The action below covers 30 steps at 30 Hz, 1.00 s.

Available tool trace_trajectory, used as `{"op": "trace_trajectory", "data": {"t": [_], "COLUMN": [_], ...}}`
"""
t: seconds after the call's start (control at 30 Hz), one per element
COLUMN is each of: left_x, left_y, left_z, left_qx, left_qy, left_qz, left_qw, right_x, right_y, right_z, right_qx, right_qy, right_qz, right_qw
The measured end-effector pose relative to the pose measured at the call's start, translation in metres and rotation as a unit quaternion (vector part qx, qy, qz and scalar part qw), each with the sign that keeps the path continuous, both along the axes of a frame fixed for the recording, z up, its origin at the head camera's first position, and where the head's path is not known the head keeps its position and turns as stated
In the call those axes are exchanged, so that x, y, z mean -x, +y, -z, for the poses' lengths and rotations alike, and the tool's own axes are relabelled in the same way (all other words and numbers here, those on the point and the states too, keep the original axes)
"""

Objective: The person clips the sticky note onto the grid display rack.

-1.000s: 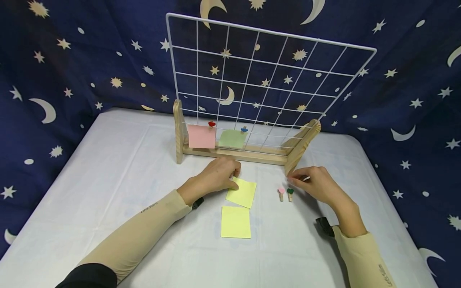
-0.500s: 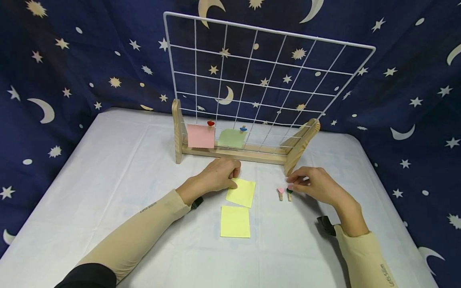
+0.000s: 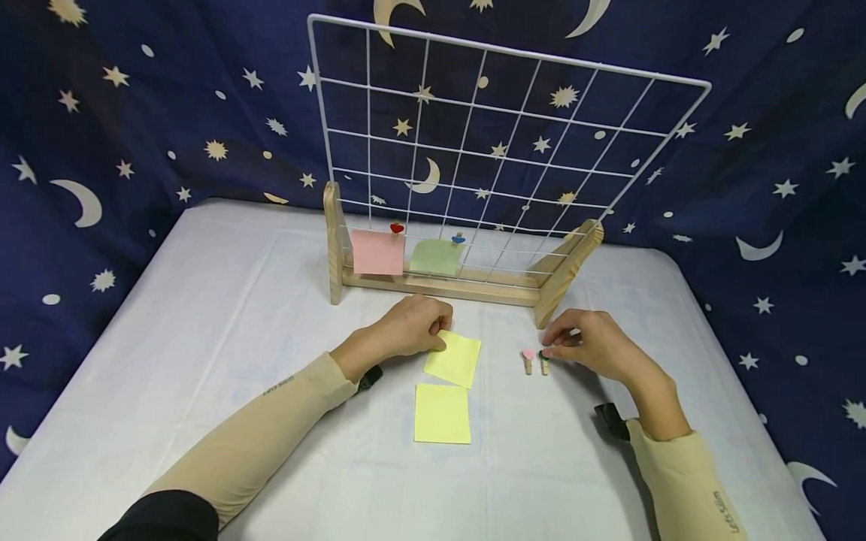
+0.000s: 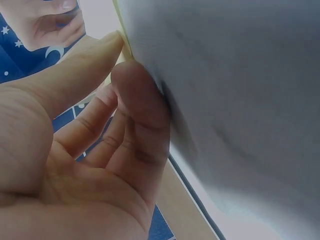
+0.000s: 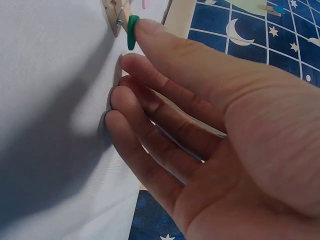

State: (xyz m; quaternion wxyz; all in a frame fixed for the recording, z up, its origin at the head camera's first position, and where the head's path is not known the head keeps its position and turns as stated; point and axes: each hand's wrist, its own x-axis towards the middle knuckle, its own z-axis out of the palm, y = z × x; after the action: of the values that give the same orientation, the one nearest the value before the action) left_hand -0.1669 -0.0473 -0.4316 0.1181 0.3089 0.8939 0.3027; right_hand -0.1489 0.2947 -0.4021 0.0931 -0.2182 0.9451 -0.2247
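Observation:
In the head view my left hand (image 3: 409,327) pinches the upper left corner of a yellow sticky note (image 3: 456,362) between thumb and index finger. A second yellow sticky note (image 3: 442,415) lies flat just below it. To the right, a small wooden clothespin with a green heart (image 3: 545,367) lies beside one with a pink heart (image 3: 528,362). My right hand (image 3: 588,342) reaches the green-heart one. The right wrist view has my thumb tip against the green heart (image 5: 132,32), while the other fingertips rest on the cloth, apart from the clothespin.
Behind the hands stands a white wire grid (image 3: 501,135) in a wooden base (image 3: 440,288). A pink note (image 3: 377,253) under a red-heart clothespin (image 3: 397,228) and a green note (image 3: 435,258) under a blue-heart clothespin (image 3: 458,239) hang low on it. A starry curtain (image 3: 203,90) surrounds the table.
My right hand has moved slightly down and its thumb has come onto the green-heart clothespin. The left hand keeps its pinch on the yellow sticky note.

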Motion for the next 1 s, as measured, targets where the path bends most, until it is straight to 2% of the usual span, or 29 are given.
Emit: {"op": "trace_trajectory", "data": {"t": [0.27, 0.5, 0.8, 1.0], "left_x": [0.0013, 0.0016, 0.0021, 0.0022], "left_y": [0.0004, -0.0006, -0.0010, -0.0012], "left_z": [0.0004, 0.0016, 0.0022, 0.0022], "left_qx": [0.003, 0.001, -0.003, -0.003], "left_qy": [-0.004, -0.003, -0.004, 0.002], "left_qz": [-0.004, -0.004, -0.004, -0.003], "left_qw": [1.0000, 1.0000, 1.0000, 1.0000], "right_x": [0.0016, 0.0015, 0.0014, 0.0025], "right_y": [0.0008, -0.0011, -0.0018, -0.0003], "right_z": [0.0034, 0.0026, 0.0031, 0.0038], "right_qx": [0.003, 0.013, 0.013, 0.014], "right_qy": [-0.006, -0.011, -0.013, -0.035], "right_qz": [0.011, -0.007, -0.008, -0.006], "right_qw": [1.000, 1.000, 1.000, 0.999]}}
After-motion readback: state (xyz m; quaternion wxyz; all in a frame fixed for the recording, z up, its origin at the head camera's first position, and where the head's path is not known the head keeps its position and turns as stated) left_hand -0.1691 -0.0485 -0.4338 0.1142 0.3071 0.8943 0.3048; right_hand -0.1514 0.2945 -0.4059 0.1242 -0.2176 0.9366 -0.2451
